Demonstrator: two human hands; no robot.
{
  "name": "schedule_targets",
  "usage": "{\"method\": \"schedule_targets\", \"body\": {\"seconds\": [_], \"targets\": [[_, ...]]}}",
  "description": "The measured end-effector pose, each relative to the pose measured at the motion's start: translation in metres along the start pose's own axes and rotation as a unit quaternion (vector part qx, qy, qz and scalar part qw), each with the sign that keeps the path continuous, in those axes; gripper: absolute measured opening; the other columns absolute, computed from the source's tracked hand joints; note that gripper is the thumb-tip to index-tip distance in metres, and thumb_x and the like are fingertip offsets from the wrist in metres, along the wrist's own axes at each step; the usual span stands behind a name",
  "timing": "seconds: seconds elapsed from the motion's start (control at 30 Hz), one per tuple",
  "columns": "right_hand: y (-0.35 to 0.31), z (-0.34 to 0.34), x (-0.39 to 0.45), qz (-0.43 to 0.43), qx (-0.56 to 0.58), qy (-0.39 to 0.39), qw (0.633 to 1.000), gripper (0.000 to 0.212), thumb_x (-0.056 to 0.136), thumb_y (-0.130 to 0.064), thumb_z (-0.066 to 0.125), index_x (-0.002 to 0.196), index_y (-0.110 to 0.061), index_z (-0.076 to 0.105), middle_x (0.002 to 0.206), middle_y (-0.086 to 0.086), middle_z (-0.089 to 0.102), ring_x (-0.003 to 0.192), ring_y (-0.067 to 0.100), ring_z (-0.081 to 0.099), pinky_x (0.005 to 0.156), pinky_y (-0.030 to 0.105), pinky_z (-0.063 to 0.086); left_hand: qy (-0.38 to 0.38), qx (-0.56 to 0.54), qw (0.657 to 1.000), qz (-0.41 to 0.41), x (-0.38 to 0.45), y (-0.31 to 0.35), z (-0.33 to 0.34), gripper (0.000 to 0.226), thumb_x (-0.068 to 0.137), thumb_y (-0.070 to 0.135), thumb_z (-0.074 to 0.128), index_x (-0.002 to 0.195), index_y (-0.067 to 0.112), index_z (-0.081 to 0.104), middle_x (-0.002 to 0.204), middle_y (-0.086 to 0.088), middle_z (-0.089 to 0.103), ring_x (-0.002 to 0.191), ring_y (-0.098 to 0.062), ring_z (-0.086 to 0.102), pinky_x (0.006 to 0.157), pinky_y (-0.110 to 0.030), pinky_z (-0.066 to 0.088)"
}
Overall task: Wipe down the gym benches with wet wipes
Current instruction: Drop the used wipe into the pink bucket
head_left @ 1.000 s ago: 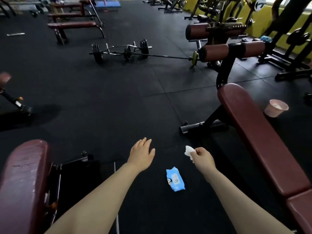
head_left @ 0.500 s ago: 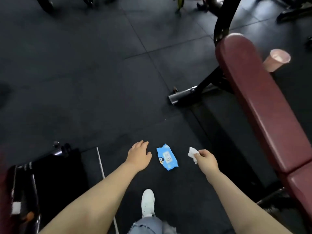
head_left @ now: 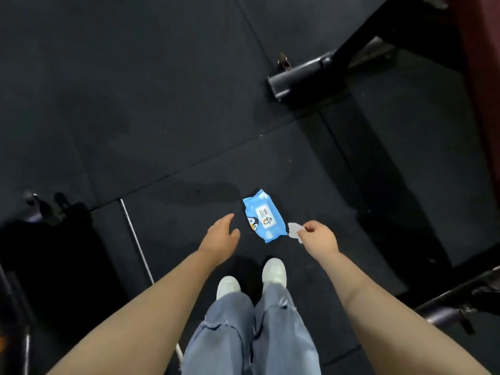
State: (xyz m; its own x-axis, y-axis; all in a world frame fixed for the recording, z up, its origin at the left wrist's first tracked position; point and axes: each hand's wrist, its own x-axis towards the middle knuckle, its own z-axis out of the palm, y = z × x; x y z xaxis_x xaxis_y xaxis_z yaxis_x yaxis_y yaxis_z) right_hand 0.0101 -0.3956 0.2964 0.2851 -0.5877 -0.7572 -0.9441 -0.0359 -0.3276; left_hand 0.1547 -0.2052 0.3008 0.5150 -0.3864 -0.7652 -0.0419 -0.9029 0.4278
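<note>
A blue pack of wet wipes (head_left: 264,215) with a penguin print lies flat on the black rubber floor, just ahead of my white shoes. My left hand (head_left: 220,236) hovers open to the left of the pack, fingers apart, a short gap from it. My right hand (head_left: 318,235) is just right of the pack and pinches a small white wet wipe (head_left: 293,231) between thumb and fingers. Only a dark red edge of the gym bench (head_left: 484,85) shows at the far right.
The bench's black steel foot bar (head_left: 300,78) lies on the floor ahead to the right, and another bar (head_left: 460,299) crosses at the lower right. Dark equipment with knobs (head_left: 43,209) sits at the left. My legs in light jeans (head_left: 251,334) are below.
The view has tipped steeply down to the floor. Both hands have dropped closer to the wipes pack. My feet and legs have come into view, and the bench pad has slid off right.
</note>
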Motion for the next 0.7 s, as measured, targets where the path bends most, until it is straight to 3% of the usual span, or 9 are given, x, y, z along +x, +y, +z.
{"method": "schedule_targets", "body": {"seconds": [0.13,0.23,0.33,0.5,0.6,0.7], "targets": [[0.018,0.043,0.078,-0.008,-0.041,-0.032,0.999,0.010,0.091,-0.020,0.052,0.094,-0.015,0.060,0.093,0.001,0.061,0.068,0.009,0.051,0.050,0.021,0.033,-0.030,-0.048,0.997,-0.053,0.070,-0.020,0.055,0.059,0.100,0.024,0.046,0.154,0.020,0.025,0.158,-0.002,0.032,0.142,-0.021,0.036,0.109,-0.031,0.033],[0.033,0.077,0.132,0.000,-0.058,-0.048,0.997,0.010,0.090,-0.021,0.051,0.094,-0.016,0.060,0.095,0.001,0.061,0.078,0.017,0.054,0.051,0.023,0.035,-0.055,-0.095,0.990,-0.089,0.120,-0.038,0.094,0.054,0.099,0.021,0.048,0.151,0.022,0.034,0.152,-0.002,0.042,0.136,-0.020,0.042,0.101,-0.028,0.037],[0.047,0.108,0.176,0.011,-0.079,-0.062,0.995,0.011,0.088,-0.017,0.049,0.093,-0.018,0.059,0.094,0.000,0.060,0.081,0.020,0.054,0.053,0.025,0.035,-0.069,-0.160,0.977,-0.119,0.169,-0.053,0.125,0.048,0.099,0.016,0.049,0.146,0.020,0.041,0.129,0.002,0.049,0.115,-0.013,0.047,0.090,-0.025,0.035],[0.063,0.152,0.231,0.005,-0.145,-0.115,0.983,0.010,0.092,-0.016,0.045,0.098,-0.016,0.053,0.106,0.005,0.058,0.084,0.020,0.052,0.052,0.025,0.034,-0.067,-0.236,0.953,-0.180,0.242,-0.083,0.164,0.049,0.097,0.018,0.052,0.144,0.014,0.039,0.106,0.007,0.052,0.093,-0.011,0.050,0.081,-0.029,0.042],[0.071,0.171,0.254,0.005,-0.163,-0.134,0.977,0.010,0.094,-0.018,0.044,0.102,-0.016,0.050,0.112,0.007,0.052,0.088,0.021,0.049,0.054,0.025,0.034,-0.082,-0.273,0.935,-0.211,0.277,-0.099,0.191,0.040,0.090,0.018,0.054,0.129,0.010,0.050,0.111,-0.005,0.061,0.087,-0.016,0.058,0.063,-0.025,0.044],[0.082,0.184,0.271,0.004,-0.163,-0.150,0.975,0.003,0.093,-0.017,0.045,0.095,-0.016,0.047,0.104,0.005,0.050,0.084,0.021,0.047,0.053,0.024,0.032,-0.055,-0.286,0.931,-0.219,0.301,-0.108,0.211,0.023,0.085,0.013,0.052,0.105,0.004,0.060,0.098,-0.013,0.064,0.073,-0.017,0.055,0.055,-0.023,0.040]]}}
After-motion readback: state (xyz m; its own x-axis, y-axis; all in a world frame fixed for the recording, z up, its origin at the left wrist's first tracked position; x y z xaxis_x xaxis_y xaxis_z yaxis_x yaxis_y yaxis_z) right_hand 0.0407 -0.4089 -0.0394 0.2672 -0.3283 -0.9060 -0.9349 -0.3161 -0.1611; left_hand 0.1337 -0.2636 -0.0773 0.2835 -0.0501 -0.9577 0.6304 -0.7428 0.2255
